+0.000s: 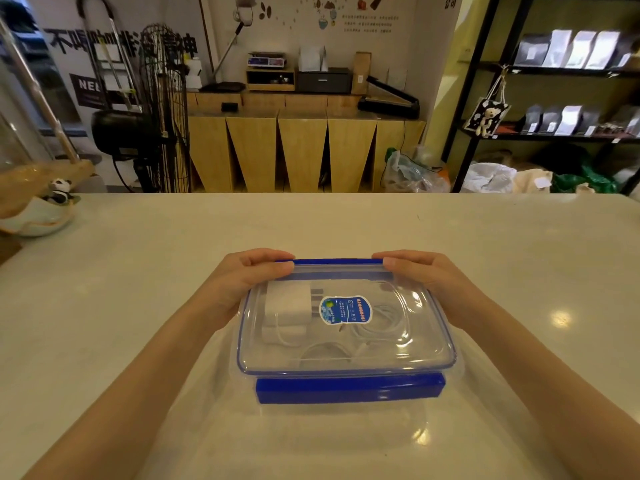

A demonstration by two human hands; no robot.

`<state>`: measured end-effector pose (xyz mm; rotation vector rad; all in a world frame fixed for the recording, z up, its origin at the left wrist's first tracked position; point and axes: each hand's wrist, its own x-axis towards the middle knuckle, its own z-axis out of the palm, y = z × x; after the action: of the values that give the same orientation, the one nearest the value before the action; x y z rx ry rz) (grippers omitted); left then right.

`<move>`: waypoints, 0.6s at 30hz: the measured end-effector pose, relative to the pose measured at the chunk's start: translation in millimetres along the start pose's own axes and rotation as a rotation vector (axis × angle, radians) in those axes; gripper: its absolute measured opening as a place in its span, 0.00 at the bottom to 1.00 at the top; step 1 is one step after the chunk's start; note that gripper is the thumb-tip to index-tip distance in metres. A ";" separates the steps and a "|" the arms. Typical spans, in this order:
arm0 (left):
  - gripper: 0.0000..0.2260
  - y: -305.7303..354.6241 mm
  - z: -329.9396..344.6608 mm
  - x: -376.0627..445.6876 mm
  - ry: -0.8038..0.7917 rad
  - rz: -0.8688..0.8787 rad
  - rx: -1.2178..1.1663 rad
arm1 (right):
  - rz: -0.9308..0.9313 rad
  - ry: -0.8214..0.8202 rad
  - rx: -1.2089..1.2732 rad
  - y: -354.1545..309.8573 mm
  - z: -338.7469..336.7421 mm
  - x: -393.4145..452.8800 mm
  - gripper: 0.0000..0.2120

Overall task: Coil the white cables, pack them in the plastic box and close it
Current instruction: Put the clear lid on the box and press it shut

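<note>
On the pale tabletop (pixel 138 271), the clear rectangular plastic box (pixel 346 344) holds coiled white cables (pixel 377 327); left hand (pixel 242 282) and right hand (pixel 429 282) each have their grip clamped on its far blue latch (pixel 337 262).

Your left hand (pixel 249 275) and right hand (pixel 422 275) press far blue latch (pixel 337 262); lid (pixel 346 334) on plastic box (pixel 239 367), white cables (pixel 377 327) inside.

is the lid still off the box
No, the clear lid sits on the plastic box, with both hands at its far blue clip.
</note>
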<state>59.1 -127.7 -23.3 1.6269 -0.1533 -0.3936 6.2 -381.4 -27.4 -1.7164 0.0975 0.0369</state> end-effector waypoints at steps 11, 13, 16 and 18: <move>0.04 -2.9 -1.2 4.9 0.048 0.092 0.032 | -0.055 0.042 -0.033 -1.0 -0.5 4.2 0.07; 0.04 -2.4 -1.1 5.0 0.046 0.101 0.033 | -0.065 0.044 -0.043 -1.7 0.3 3.7 0.07; 0.04 -3.1 -1.6 6.2 0.034 0.107 0.044 | -0.071 0.020 -0.039 -2.9 -1.7 2.3 0.07; 0.04 -3.8 -3.2 6.1 0.018 0.119 0.060 | -0.069 -0.015 -0.060 -3.4 -2.9 1.4 0.07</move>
<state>65.4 -126.3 -27.9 1.6712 -0.2493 -0.2857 7.8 -383.8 -23.7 -1.7782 0.0257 0.0017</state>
